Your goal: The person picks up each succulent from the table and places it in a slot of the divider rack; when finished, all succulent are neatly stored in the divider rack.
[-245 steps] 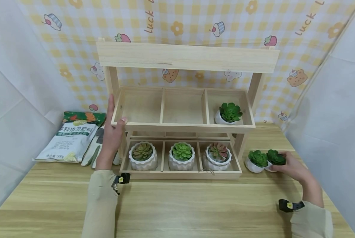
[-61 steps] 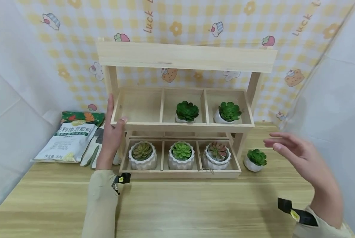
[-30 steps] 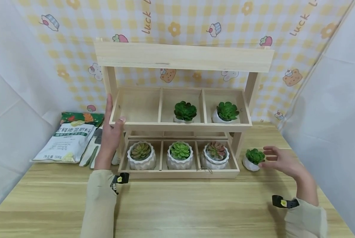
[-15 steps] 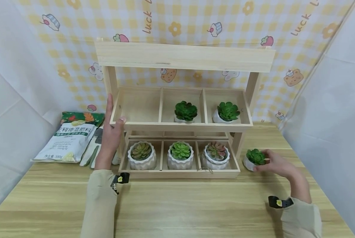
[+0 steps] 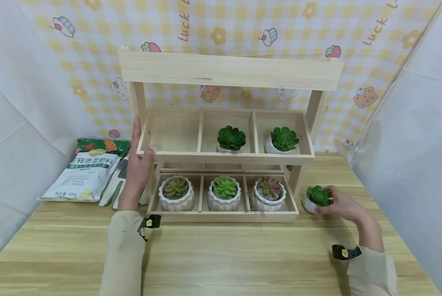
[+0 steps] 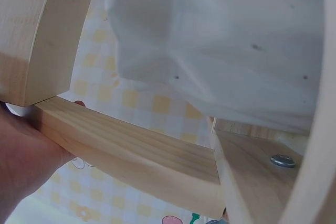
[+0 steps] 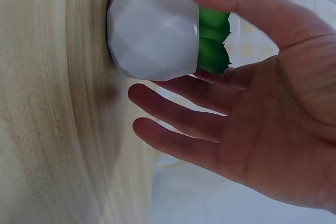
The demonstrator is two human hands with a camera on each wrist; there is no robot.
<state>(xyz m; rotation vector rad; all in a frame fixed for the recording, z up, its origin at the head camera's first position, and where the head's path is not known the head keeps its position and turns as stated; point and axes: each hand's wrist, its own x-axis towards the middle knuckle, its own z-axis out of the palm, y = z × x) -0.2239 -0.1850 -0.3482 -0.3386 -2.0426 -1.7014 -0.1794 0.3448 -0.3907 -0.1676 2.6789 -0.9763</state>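
Observation:
My left hand grips the left end of the upper tier of a wooden plant stand, thumb over the front edge. In the left wrist view, part of that hand shows beside a wooden bar. At the right of the stand, my right hand holds a small potted succulent between thumb and fingers. Close up, its white faceted pot is right at the tabletop; two fingers extend free below it. Dark green succulents occupy the upper tier's middle and right compartments.
The lower tier bears three succulents in white scalloped pots, left, middle and right. A fertilizer bag and gloves lie left of the stand on the wooden table. A patterned cloth hangs behind.
A second green succulent has gone from the table into the upper middle compartment. My right hand has come down to the last one and closed on its pot. The left hand keeps its place.

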